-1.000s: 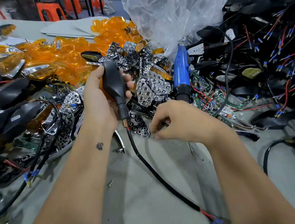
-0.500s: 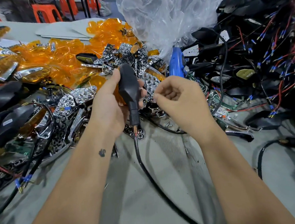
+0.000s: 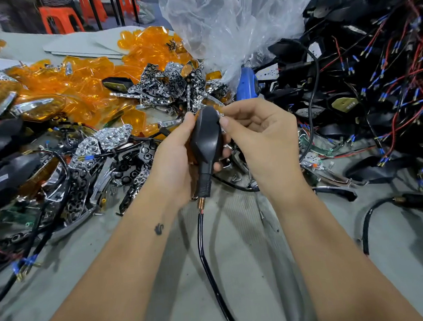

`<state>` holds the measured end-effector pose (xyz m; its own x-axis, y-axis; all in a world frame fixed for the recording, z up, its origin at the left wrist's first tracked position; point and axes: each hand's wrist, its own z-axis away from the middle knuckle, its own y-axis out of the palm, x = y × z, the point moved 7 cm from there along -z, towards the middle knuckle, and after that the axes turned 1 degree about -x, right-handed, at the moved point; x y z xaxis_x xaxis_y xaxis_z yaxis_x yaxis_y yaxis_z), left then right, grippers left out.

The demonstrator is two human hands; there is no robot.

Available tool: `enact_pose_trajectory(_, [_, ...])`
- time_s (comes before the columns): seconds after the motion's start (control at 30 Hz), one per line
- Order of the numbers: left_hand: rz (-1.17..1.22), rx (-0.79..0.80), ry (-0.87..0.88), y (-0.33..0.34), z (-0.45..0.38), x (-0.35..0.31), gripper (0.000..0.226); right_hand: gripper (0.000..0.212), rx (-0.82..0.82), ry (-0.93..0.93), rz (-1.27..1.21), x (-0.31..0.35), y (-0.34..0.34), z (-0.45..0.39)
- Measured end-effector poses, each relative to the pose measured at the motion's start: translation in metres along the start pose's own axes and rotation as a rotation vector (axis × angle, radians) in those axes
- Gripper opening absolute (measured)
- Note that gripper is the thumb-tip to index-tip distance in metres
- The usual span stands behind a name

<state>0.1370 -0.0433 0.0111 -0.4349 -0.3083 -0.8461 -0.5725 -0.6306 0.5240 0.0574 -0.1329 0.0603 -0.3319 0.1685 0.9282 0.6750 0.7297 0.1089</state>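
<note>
Matt black plastic housing (image 3: pixel 207 135), glossy amber lenses (image 3: pixel 85 76), chromed reflectors (image 3: pixel 113 136)

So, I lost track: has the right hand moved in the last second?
Yes. The right hand has risen off the grey table, toward the blue tool, to the black housing the left hand holds.

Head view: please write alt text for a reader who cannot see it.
A left hand grips a black lamp housing, its cable hanging to the grey table, while the right hand touches its upper edge with pinched fingertips. Piles of orange lenses, chrome reflectors and wired black housings lie around.
</note>
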Motion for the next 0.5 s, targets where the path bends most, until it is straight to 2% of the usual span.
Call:
enact_pose_trajectory(0.27, [0.068,0.005,-0.023,0.0026,0.0015,0.0023,0.052,0.011,0.012,0.012,-0.072,-0.0031,-0.0006,0.0002])
enact_pose_trajectory(0.5, [0.075,-0.053,-0.053,0.0014,0.0036,0.0038,0.048,0.016,0.043,-0.021,-0.013,-0.0004,-0.0001,0.0012])
